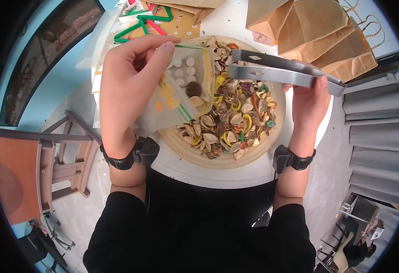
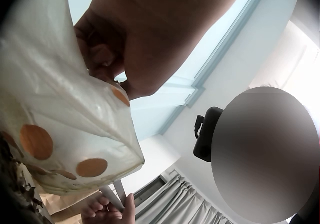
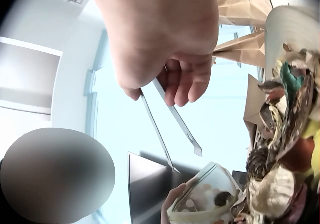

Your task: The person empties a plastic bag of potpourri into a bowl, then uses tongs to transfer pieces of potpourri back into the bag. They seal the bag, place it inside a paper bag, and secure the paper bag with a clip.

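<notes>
My left hand (image 1: 129,84) pinches the top edge of a translucent resealable bag (image 1: 198,66) printed with pale and orange dots. Through the bag's side a dark brown round piece and a pale petal show. In my right hand (image 1: 311,102) I grip metal tongs (image 1: 276,75), their tips spread apart with nothing between them, pointing toward the bag. Beneath both hands lies a heap of potpourri (image 1: 236,120), dried petals and coloured pieces, in a round shallow bowl (image 1: 198,158). The right wrist view shows the tongs' tips above the bag.
Brown paper bags (image 1: 308,32) stand at the back right of the white table (image 1: 172,170). Green and pink bag-sealing clips (image 1: 142,25) lie at the back left, by more plastic bags. A wooden chair (image 1: 70,159) stands to the left.
</notes>
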Demonstrator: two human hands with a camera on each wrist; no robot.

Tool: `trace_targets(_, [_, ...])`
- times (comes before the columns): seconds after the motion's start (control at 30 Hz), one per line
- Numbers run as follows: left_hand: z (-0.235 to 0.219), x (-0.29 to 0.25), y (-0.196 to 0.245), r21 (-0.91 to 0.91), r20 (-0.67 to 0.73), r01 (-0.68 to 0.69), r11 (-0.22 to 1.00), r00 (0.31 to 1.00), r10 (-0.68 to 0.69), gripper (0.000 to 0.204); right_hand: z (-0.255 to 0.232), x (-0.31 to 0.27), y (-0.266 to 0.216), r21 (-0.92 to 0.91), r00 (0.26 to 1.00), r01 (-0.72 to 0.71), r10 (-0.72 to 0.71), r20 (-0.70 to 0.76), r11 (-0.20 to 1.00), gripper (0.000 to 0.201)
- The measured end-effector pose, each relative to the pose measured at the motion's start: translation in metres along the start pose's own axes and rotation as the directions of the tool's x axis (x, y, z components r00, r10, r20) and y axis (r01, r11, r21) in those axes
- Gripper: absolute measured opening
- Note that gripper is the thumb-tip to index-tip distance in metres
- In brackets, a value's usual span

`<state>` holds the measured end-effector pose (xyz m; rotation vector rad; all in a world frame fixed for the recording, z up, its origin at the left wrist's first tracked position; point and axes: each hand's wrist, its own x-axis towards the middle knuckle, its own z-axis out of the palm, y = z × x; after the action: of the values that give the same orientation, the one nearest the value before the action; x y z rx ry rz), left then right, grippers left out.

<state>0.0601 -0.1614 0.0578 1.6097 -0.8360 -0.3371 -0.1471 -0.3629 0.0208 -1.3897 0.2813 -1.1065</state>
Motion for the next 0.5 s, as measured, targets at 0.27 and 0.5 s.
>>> trace_targets(0.27, [0.001,0.0,-0.003,-0.002,0.013,0.006,1.0,1.0,-0.006,0.019,-0.019,0.012,0.006,-0.445,0.962,-0.27,0.264,-0.078,0.854,0.026])
trace_targets(0.5, [0.0,0.0,-0.003,-0.023,0.003,0.016,1.0,1.0,-0.016,0.019,-0.005,0.005,0.003,-0.423,0.949,-0.292,0.314,-0.02,0.858,0.022])
